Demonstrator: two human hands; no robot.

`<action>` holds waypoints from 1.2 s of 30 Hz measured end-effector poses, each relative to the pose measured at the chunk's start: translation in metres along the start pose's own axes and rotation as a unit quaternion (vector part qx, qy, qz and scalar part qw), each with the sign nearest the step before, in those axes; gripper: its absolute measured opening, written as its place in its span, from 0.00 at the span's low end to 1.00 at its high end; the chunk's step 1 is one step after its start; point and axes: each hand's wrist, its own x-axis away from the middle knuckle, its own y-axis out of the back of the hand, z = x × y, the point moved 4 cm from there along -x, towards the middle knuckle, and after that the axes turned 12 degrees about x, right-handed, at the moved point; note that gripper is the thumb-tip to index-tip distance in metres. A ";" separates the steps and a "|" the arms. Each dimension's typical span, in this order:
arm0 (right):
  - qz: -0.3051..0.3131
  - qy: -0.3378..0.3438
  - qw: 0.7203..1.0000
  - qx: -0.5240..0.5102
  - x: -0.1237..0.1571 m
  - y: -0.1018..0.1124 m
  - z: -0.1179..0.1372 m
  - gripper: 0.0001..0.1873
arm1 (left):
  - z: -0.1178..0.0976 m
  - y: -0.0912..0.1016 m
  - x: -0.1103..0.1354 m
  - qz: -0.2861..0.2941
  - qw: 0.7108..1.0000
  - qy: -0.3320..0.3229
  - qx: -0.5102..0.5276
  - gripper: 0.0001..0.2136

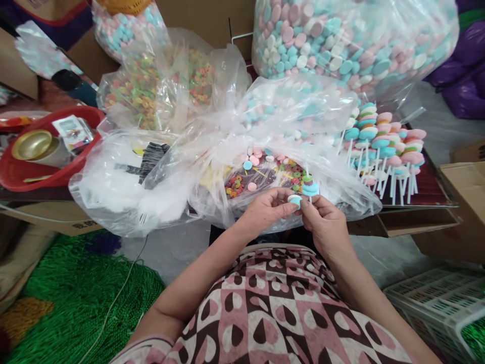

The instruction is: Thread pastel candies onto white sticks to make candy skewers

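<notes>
My left hand [265, 208] pinches a round pale-blue candy disc [295, 200] between thumb and fingers. My right hand [325, 222] grips a thin white stick [307, 171] that carries a blue disc and a small green ring [309, 186]. The two hands meet fingertip to fingertip, just in front of an open plastic bag [261, 177] holding loose pastel discs and coloured rings. Finished candy skewers [382, 144] lie stacked in a row to the right of the hands.
A big clear bag of pastel discs [352, 43] stands behind. A bag of coloured rings [166, 83] sits at the back left. A red basin [45, 151] with a gold lid is at left. Cardboard boxes [464, 202] and a white crate [443, 303] are at right; green mesh [76, 298] at lower left.
</notes>
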 end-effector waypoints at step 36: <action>0.126 0.022 0.944 0.303 0.039 0.018 0.017 0.17 | -0.023 0.011 -0.003 -0.095 0.879 -0.266 -0.384 0.09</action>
